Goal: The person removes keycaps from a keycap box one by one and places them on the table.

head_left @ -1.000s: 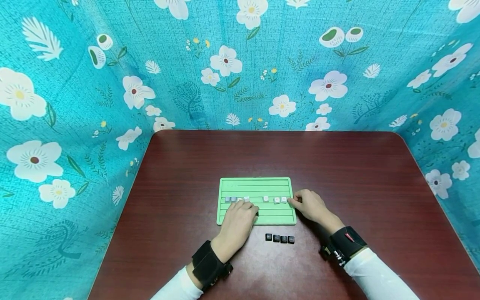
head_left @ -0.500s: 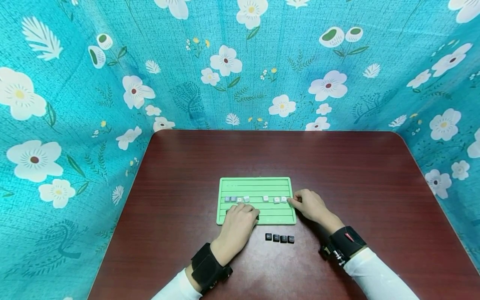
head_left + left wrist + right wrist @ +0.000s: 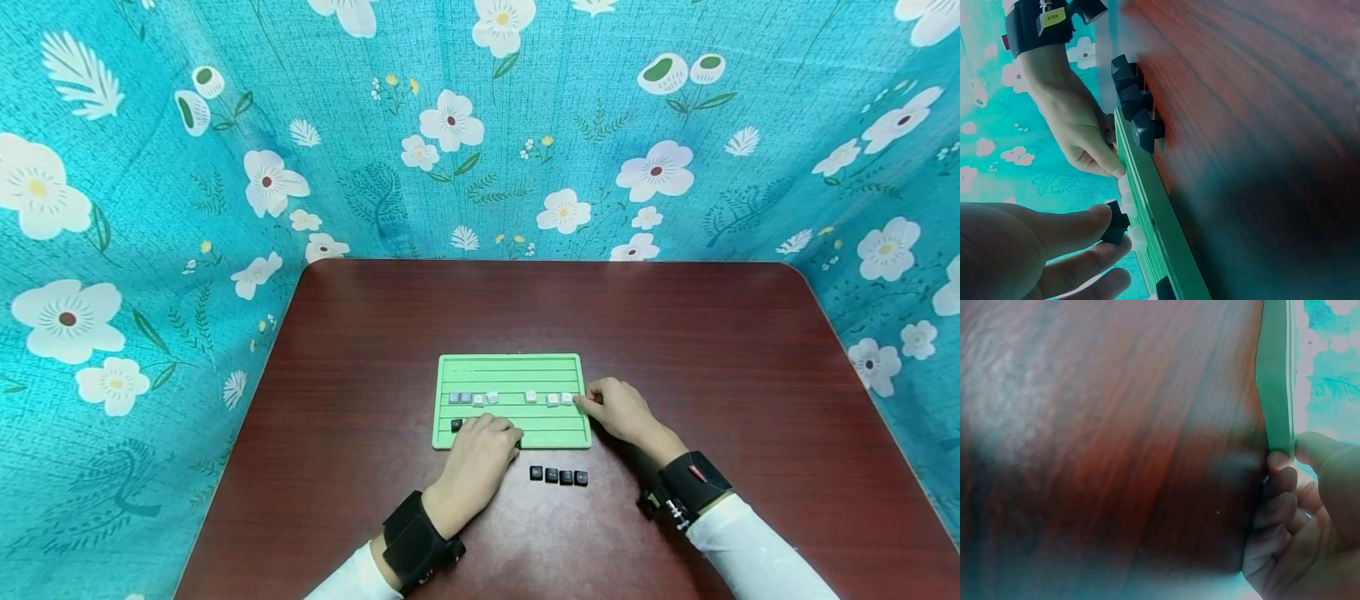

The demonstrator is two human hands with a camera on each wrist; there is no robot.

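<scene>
A light green ridged board [image 3: 555,435] lies on the table. My left hand [image 3: 478,467] is over its near edge and pinches a black keycap [image 3: 1115,224] between thumb and fingertip. From the head view that keycap is mostly hidden behind the fingers. Another black keycap [image 3: 457,425] sits on the board's lower left, just beyond the left hand. My right hand [image 3: 621,410] grips the board's right edge, thumb [image 3: 1317,449] on top and curled fingers below. Several white and greyish keycaps [image 3: 531,397] stand in a row across the middle of the board.
Several black keycaps [image 3: 558,477] form a short row on the dark red-brown table [image 3: 675,325], in front of the board and between the two forearms. A turquoise floral cloth [image 3: 480,200] hangs behind the table and along its sides.
My left hand has shifted slightly toward me and to the right with its keycap, uncovering the black keycap at the board's lower left. The right hand stays put on the board's edge.
</scene>
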